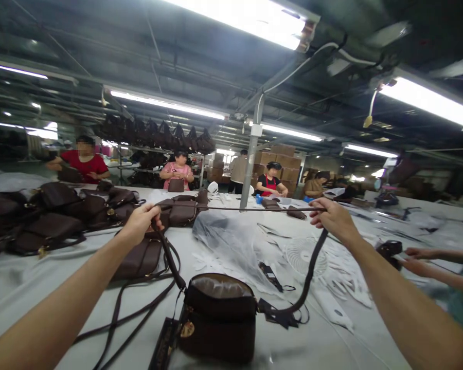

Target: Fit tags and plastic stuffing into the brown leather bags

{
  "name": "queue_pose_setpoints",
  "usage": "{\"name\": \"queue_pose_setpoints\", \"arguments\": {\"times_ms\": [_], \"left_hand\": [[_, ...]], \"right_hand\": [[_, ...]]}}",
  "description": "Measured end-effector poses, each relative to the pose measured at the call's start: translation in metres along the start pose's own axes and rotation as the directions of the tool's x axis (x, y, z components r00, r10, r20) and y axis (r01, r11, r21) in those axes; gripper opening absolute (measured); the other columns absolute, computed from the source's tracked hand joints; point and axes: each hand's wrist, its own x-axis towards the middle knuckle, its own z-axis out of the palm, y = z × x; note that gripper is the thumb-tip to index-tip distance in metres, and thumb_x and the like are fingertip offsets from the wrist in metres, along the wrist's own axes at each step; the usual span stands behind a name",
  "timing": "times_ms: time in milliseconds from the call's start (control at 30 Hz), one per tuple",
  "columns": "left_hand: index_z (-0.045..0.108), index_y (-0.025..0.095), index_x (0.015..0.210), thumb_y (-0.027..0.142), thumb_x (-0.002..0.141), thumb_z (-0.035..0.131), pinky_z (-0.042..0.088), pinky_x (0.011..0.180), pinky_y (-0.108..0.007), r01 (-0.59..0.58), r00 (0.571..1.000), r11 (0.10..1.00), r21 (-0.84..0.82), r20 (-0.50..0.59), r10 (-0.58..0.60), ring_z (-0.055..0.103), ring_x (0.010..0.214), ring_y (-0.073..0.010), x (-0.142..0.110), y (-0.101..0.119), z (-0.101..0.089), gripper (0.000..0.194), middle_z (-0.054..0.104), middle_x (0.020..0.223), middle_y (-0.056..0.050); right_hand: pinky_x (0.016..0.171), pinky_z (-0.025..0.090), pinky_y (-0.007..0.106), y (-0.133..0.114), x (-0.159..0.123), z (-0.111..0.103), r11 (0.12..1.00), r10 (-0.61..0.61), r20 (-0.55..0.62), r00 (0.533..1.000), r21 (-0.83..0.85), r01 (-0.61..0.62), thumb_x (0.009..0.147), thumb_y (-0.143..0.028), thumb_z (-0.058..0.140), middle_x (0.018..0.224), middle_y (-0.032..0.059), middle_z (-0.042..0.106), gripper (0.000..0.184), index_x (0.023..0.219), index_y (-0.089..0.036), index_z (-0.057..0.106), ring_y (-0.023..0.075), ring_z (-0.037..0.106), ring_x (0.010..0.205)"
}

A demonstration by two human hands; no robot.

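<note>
A dark brown handbag [219,329] stands in front of me on the white table, its top gaping and pale stuffing showing inside. Its strap [239,209] is stretched level between my hands, well above the bag. My left hand [142,222] is closed round the strap on the left. On the right, my right hand [330,218] pinches the strap's other end. From each hand a thicker dark stretch of strap drops to a side of the bag. Black tags [281,314] lie at its right side, and a round gold charm [187,329] hangs at its left front.
Many brown bags [46,221] are piled at the left. Clear plastic [231,241] and a white fan [306,257] lie beyond the bag. A co-worker's hands [420,259] hold a dark item at the right. Other people sit across the table, near a metal post [250,159].
</note>
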Motion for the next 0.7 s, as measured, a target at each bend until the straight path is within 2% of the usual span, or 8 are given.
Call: {"name": "queue_pose_setpoints", "arguments": {"times_ms": [100, 133, 233, 267, 400, 500, 600, 700], "left_hand": [[0.041, 0.021, 0.065, 0.043, 0.065, 0.058, 0.044, 0.045, -0.024, -0.009, 0.999, 0.996, -0.085, 0.034, 0.012, 0.038, 0.039, -0.0070, -0.009, 0.016, 0.010, 0.028, 0.040, 0.051, 0.009], [0.043, 0.021, 0.066, 0.041, 0.066, 0.060, 0.042, 0.044, -0.023, -0.018, 0.997, 0.995, -0.103, 0.079, 0.027, 0.037, 0.038, -0.0066, -0.013, 0.023, 0.016, 0.026, 0.040, 0.050, 0.009], [0.050, 0.019, 0.072, 0.037, 0.069, 0.061, 0.037, 0.041, -0.019, -0.057, 0.948, 0.990, -0.128, 0.303, 0.093, 0.038, 0.038, -0.0065, -0.027, 0.051, 0.037, 0.021, 0.042, 0.046, 0.009], [0.051, 0.019, 0.074, 0.036, 0.071, 0.061, 0.035, 0.041, -0.018, -0.071, 0.920, 0.990, -0.126, 0.376, 0.113, 0.038, 0.038, -0.0064, -0.031, 0.060, 0.046, 0.020, 0.042, 0.046, 0.009], [0.053, 0.018, 0.072, 0.035, 0.074, 0.060, 0.032, 0.039, -0.017, -0.139, 0.841, 0.986, -0.095, 0.515, 0.168, 0.037, 0.040, -0.0059, -0.047, 0.087, 0.079, 0.019, 0.043, 0.049, 0.009], [0.055, 0.017, 0.073, 0.034, 0.073, 0.064, 0.035, 0.042, -0.018, -0.161, 0.836, 0.978, -0.130, 0.509, 0.205, 0.041, 0.046, -0.0067, -0.053, 0.086, 0.089, 0.019, 0.048, 0.056, 0.007], [0.056, 0.016, 0.074, 0.033, 0.070, 0.071, 0.040, 0.048, -0.020, -0.099, 0.854, 0.975, -0.197, 0.487, 0.185, 0.048, 0.051, -0.0084, -0.058, 0.065, 0.087, 0.023, 0.054, 0.060, 0.005], [0.053, 0.016, 0.066, 0.036, 0.077, 0.070, 0.038, 0.047, -0.020, 0.025, 0.845, 0.961, -0.275, 0.520, 0.126, 0.046, 0.045, -0.0080, -0.064, 0.035, 0.084, 0.028, 0.051, 0.050, 0.005]], "right_hand": [[0.044, 0.045, 0.022, 0.006, -0.019, -0.029, 0.999, 0.012, 0.331, 0.943, -0.047, 0.003, 0.073, -0.025, 0.059, 0.077, 0.0067, 0.067, 0.031, 0.103, -0.018, 0.066, 0.0143, 0.061, 0.055], [0.049, 0.048, 0.023, 0.004, -0.029, -0.034, 0.999, 0.022, 0.508, 0.861, -0.039, -0.003, 0.072, -0.028, 0.063, 0.080, 0.0075, 0.069, 0.037, 0.107, -0.018, 0.067, 0.0157, 0.063, 0.061], [0.078, 0.055, 0.033, -0.023, -0.067, -0.025, 0.999, 0.048, 0.890, 0.454, -0.039, -0.029, 0.075, -0.038, 0.069, 0.103, 0.0128, 0.070, 0.065, 0.135, -0.018, 0.054, 0.0236, 0.067, 0.092], [0.091, 0.051, 0.038, -0.039, -0.082, -0.012, 1.000, 0.010, 0.912, 0.410, -0.010, -0.002, 0.075, -0.042, 0.070, 0.118, 0.0147, 0.066, 0.074, 0.141, -0.019, 0.046, 0.0261, 0.063, 0.107], [0.107, 0.038, 0.042, -0.111, -0.123, 0.063, 0.906, -0.389, 0.703, 0.595, 0.407, 0.111, 0.074, -0.050, 0.073, 0.141, 0.0144, 0.048, 0.093, 0.150, -0.023, 0.026, 0.0261, 0.047, 0.127], [0.072, 0.055, 0.033, -0.147, -0.127, 0.101, 0.798, -0.467, 0.702, 0.537, 0.597, -0.086, 0.073, -0.057, 0.071, 0.082, 0.0025, 0.065, 0.062, 0.117, -0.016, 0.057, 0.0154, 0.063, 0.071], [0.038, 0.032, 0.017, -0.156, -0.115, 0.101, 0.731, -0.437, 0.739, 0.513, 0.624, -0.275, 0.069, -0.058, 0.074, 0.050, -0.0107, 0.040, 0.047, 0.081, -0.017, 0.056, 0.0029, 0.030, 0.038], [0.036, 0.015, 0.015, -0.146, -0.101, 0.087, 0.650, -0.449, 0.743, 0.496, 0.653, -0.389, 0.069, -0.056, 0.076, 0.048, -0.0123, 0.034, 0.046, 0.076, -0.017, 0.053, 0.0011, 0.019, 0.038]]}}
